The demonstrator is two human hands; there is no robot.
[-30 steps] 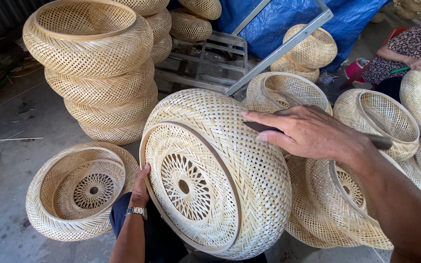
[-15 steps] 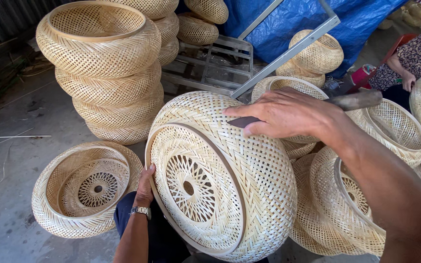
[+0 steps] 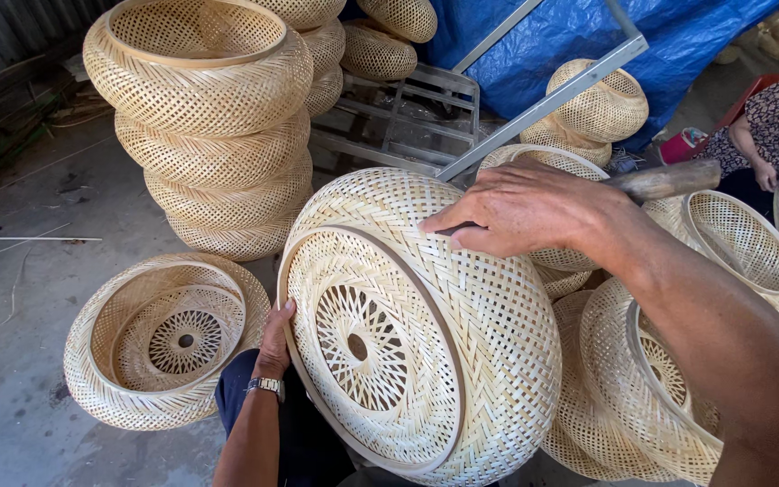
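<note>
A pale round woven bamboo basket [image 3: 462, 352] rests tilted on my lap, with its open-weave circular face turned to the left. My left hand [image 3: 274, 338], a watch on its wrist, holds the basket's lower left rim. My right hand [image 3: 525, 212] lies on top of the basket and grips a tool with a wooden handle [image 3: 669, 179]. The tool's dark blade [image 3: 453, 230] presses against the weave under my fingers.
A tall stack of darker woven baskets [image 3: 209, 117] stands at the back left, and a single basket [image 3: 160, 338] lies on the concrete floor at left. More baskets [image 3: 732, 239] crowd the right. A metal frame [image 3: 543, 99], a blue tarp [image 3: 570, 36] and a seated person [image 3: 773, 126] are behind.
My right hand has slid up and left over the top of the basket, and the tool's wooden handle has come into view. My left hand stays on the rim.
</note>
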